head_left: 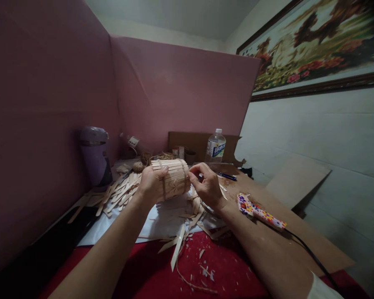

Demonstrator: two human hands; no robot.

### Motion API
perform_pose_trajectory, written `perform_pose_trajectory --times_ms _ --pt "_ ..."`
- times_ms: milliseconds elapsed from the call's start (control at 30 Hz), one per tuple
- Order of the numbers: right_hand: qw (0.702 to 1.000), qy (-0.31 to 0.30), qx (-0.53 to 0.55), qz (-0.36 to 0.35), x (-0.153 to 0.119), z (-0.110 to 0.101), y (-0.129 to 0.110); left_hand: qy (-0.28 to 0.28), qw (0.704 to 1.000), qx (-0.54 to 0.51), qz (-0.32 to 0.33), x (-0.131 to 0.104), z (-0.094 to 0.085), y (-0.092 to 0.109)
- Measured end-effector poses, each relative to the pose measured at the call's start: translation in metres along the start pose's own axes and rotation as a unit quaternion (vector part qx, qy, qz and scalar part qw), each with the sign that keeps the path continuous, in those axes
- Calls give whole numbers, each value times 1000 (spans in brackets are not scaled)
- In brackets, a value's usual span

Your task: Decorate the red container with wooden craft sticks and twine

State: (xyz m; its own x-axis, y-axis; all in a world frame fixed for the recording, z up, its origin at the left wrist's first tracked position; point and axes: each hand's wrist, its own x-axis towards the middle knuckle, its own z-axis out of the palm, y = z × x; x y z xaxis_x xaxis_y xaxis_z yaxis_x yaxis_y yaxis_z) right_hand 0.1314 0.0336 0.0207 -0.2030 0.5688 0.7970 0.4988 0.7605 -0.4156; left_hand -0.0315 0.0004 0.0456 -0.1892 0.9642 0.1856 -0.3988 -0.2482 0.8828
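Observation:
My left hand [152, 182] is wrapped around a cylinder of craft sticks [174, 174], held on its side above the table. Two bands of twine circle the cylinder near its ends, and a small petal-shaped decoration made of wood pieces shows on its side. At the cylinder's right end, my right hand [205, 182] has thumb and forefinger pinched together by the twine band. What lies between those fingertips is too small to make out. Loose craft sticks [124, 193] are piled left of the cylinder. A strand of twine [187, 278] lies on the red cloth below.
A hot glue gun [262, 214] with a floral pattern and black cord rests on brown board at right. Behind stand a clear bottle [216, 147], a dark pen [227, 176] and a twine ball [139, 166]. A purple flask [96, 160] stands left. Wood scraps litter the red cloth [156, 270].

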Motion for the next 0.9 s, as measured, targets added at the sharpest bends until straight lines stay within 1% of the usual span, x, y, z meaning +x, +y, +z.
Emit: perform_pose_trajectory --times_ms 100,200,367,433,633,700,800,900 --pt "1000 3 12 26 0 2 -1 -22 1000 -10 18 -2 3 -1" --pt "996 -4 61 68 0 5 -1 -46 998 -11 38 -3 4 -3" --pt "982 11 160 104 3 5 -3 -53 996 10 66 -1 4 -6" --pt "977 15 179 112 4 5 -4 -58 996 8 65 -1 3 -7" --pt "958 5 240 155 7 7 5 -45 998 4 52 -2 4 -4" --pt "956 -2 246 159 7 7 7 -40 998 6 47 -2 5 -3" --pt "960 -4 234 151 7 9 7 -33 998 2 49 -2 4 -4" --pt "962 -5 229 148 7 10 6 -45 998 3 50 -2 3 -5"
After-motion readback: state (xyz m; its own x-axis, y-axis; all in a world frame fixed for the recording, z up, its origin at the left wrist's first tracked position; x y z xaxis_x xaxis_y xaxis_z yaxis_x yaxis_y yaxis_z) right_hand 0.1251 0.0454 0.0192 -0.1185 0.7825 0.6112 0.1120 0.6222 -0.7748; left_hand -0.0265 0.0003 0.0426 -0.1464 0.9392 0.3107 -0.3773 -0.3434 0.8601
